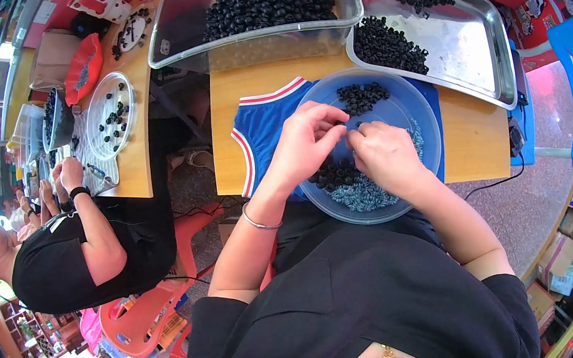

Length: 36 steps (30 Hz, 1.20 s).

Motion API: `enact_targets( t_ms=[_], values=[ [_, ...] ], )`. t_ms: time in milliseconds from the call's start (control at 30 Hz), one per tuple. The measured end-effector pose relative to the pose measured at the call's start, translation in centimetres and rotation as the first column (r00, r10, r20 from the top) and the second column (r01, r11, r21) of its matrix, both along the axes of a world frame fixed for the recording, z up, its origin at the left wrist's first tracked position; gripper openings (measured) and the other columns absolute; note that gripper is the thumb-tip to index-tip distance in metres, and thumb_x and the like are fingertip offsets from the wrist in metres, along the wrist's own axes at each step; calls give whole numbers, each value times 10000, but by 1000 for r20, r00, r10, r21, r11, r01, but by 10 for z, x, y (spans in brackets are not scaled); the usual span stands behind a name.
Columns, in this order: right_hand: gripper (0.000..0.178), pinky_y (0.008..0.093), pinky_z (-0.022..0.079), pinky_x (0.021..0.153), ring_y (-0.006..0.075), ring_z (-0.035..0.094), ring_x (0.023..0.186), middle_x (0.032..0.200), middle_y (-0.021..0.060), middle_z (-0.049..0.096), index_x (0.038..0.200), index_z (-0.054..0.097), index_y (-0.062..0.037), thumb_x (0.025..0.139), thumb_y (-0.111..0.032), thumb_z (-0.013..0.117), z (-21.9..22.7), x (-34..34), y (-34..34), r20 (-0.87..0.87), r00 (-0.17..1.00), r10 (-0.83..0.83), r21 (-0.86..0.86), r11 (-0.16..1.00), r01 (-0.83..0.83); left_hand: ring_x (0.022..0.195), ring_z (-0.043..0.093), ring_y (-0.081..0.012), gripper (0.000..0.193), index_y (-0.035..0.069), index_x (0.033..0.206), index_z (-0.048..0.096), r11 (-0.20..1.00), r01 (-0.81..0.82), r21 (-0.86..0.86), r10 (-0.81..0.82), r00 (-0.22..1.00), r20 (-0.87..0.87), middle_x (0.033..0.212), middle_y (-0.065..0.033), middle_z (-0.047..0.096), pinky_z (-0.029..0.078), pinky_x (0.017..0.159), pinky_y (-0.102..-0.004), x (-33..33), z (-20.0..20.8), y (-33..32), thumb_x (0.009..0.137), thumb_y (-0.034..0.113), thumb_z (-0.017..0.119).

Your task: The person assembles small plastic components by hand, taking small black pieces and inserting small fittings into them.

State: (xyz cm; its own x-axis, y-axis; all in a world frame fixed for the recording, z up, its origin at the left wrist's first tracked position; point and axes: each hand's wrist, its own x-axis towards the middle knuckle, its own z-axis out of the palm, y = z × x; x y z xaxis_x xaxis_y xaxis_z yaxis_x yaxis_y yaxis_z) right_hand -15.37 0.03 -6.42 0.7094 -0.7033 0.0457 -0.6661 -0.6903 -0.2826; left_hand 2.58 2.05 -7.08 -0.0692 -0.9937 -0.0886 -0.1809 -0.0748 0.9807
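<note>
My two hands meet over a round, translucent blue tub. My left hand, with a bracelet on its wrist, pinches what looks like a small black part between thumb and fingertips. My right hand is closed close beside it, its fingertips bunched; what they hold is hidden. Inside the tub lie a small heap of black parts at the far side and larger black pieces under my left hand. Small grey-blue pieces pile up along the near side, partly covered by my right hand.
Beyond the tub stand a clear plastic bin of round black parts and a metal tray with black pieces. Blue cloth with striped trim lies under the tub. At a left table, a co-worker handles things near a clear tub.
</note>
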Motion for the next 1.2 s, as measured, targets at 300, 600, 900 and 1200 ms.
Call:
enact_targets(
  t_ms=[300,600,900,1200],
  values=[
    [96,411,515,690,348,636,807,894,145,610,907,591,-19,831,-52,640,10,-24,-10,439,873,-212,374,927,36,977,672,-211,210,-9,1124,629,969,112,220,89,673,-734,1093,-134,665,535,887,-295,7,-3,4,925,57,628],
    [171,295,522,645,183,647,736,833,82,619,893,610,-12,763,26,716,22,-29,-1,612,758,-225,388,921,-41,960,673,-197,146,16,1062,623,946,162,281,115,643,-758,1033,-99,671,548,829,-278,-4,-10,9,922,54,631],
    [165,276,526,611,169,646,694,811,75,643,805,630,-10,724,-4,773,20,-23,-1,701,683,-206,298,954,-18,862,648,-120,132,25,1025,633,944,201,261,68,657,-751,963,-55,666,539,785,-249,-11,-13,16,895,32,658],
    [145,293,521,614,205,651,709,838,96,657,913,681,-29,777,5,719,14,-24,-6,696,692,-192,245,969,23,858,655,-128,175,29,1074,622,937,221,270,128,502,-855,984,-62,663,548,760,-236,-10,-13,15,914,88,658]
  ],
)
